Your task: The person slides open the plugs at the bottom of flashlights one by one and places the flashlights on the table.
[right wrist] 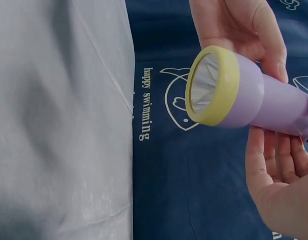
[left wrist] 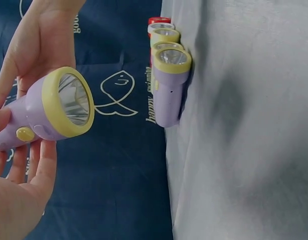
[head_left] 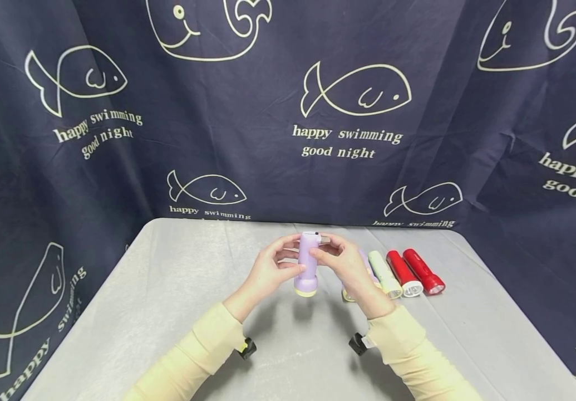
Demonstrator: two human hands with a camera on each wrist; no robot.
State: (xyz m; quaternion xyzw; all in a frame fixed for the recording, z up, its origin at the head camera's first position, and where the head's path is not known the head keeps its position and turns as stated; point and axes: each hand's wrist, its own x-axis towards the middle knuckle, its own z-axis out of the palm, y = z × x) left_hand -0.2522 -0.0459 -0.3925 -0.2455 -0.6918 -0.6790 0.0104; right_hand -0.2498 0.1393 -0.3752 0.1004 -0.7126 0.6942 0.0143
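A lilac flashlight (head_left: pixel 309 260) with a yellow rim is held above the table, its lens end pointing down. My left hand (head_left: pixel 269 266) grips it from the left, thumb across the lower barrel. From the other side my right hand (head_left: pixel 346 262) holds the upper barrel, thumb on the near face and fingers behind. A small metal plug (head_left: pixel 325 240) juts from the tail beside the right fingers. In the left wrist view a yellow button (left wrist: pixel 25 133) shows on the flashlight's side. The right wrist view shows its reflector (right wrist: pixel 204 82) unlit.
On the grey table (head_left: pixel 167 317), right of my hands, lie a second lilac flashlight (left wrist: pixel 170 95), a pale green flashlight (head_left: pixel 380 270), a red flashlight with a white rim (head_left: pixel 400 269) and an all-red flashlight (head_left: pixel 420 268). A dark blue curtain (head_left: pixel 257 128) hangs behind the table.
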